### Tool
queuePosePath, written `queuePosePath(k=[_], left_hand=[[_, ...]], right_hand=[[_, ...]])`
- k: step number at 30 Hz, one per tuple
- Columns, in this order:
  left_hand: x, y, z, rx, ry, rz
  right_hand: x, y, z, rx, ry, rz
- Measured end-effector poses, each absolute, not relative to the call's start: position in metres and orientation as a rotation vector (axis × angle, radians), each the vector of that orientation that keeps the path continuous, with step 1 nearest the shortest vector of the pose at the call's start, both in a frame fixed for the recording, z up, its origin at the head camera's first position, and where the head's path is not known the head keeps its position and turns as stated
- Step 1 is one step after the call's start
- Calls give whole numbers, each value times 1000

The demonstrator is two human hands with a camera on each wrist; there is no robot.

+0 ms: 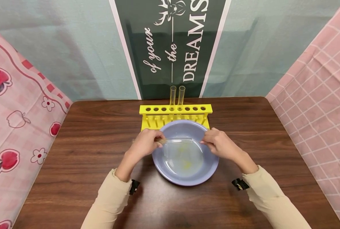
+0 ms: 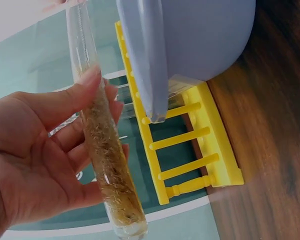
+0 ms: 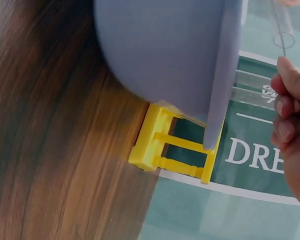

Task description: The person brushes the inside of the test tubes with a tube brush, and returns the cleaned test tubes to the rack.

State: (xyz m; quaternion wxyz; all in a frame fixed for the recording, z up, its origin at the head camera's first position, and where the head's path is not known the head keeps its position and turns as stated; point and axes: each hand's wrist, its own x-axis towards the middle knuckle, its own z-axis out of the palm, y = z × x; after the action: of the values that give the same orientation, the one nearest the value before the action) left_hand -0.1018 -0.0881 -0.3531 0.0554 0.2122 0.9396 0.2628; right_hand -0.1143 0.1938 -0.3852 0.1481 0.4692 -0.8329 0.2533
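My left hand (image 1: 145,141) grips a clear glass test tube (image 2: 82,45), held level over the lavender basin (image 1: 185,183). Inside the tube sits a test tube brush (image 2: 110,155), its tan bristles filling the closed end under the left fingers. The brush's thin twisted wire comes out of the open end, which faces right. In the right wrist view my right hand (image 3: 295,107) pinches that wire between thumb and forefinger, a little outside the tube's mouth (image 3: 283,40). Pale liquid (image 1: 184,159) with yellowish patches lies in the basin below.
Right behind the basin stands a yellow test tube rack (image 1: 147,110), partly covered by the basin's rim. Two glass test tubes (image 1: 173,95) stand upright in its middle holes. Patterned cloths hang along the back and both sides of the brown wooden table (image 1: 101,127).
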Motion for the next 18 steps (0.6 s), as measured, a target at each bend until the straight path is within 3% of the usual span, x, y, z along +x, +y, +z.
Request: queuePosePath(k=[10,18], left_hand=[[-98,-86,-357,692,2960,812],[-97,-85,-357,716,2987,788]], right_hand=[[-116,198,-379,996,-2875,1414],[-116,196,-379,935,-2882,1556]])
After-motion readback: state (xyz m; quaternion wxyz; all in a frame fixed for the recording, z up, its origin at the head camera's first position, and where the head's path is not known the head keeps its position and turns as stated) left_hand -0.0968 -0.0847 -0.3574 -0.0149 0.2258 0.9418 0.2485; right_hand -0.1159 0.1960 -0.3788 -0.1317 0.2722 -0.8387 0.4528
